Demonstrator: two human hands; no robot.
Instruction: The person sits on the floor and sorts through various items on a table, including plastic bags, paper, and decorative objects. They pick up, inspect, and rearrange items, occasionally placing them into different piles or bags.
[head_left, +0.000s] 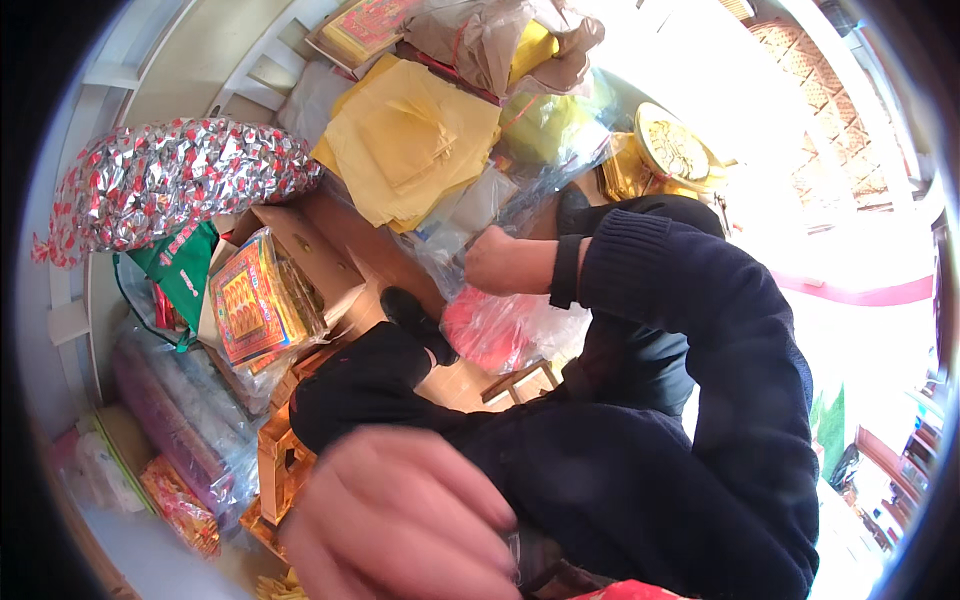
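Note:
My right hand (496, 262), with a black band at the wrist, is curled into a fist above the clear plastic wrapping (442, 255); nothing shows in it, though its underside is hidden. Just below it lies a pink bundle in clear plastic (491, 326). Beyond the fist rests a stack of yellow paper sheets (405, 142). Close to the camera, my left hand (397, 517) is large and blurred, its fingers bent; whatever is under them is hidden. Beside it stands a shiny gold-orange folded paper piece (277, 465). A red edge (630, 590) shows at the bottom.
At left, a box holds packs of printed paper (251, 300), near a green bag (180, 274). A long sack of silver-and-red pieces (187, 184) lies behind. A brown paper bag (487, 45) and a round gold item (671, 146) stand farther off. A small wooden stool (517, 382) is between my legs.

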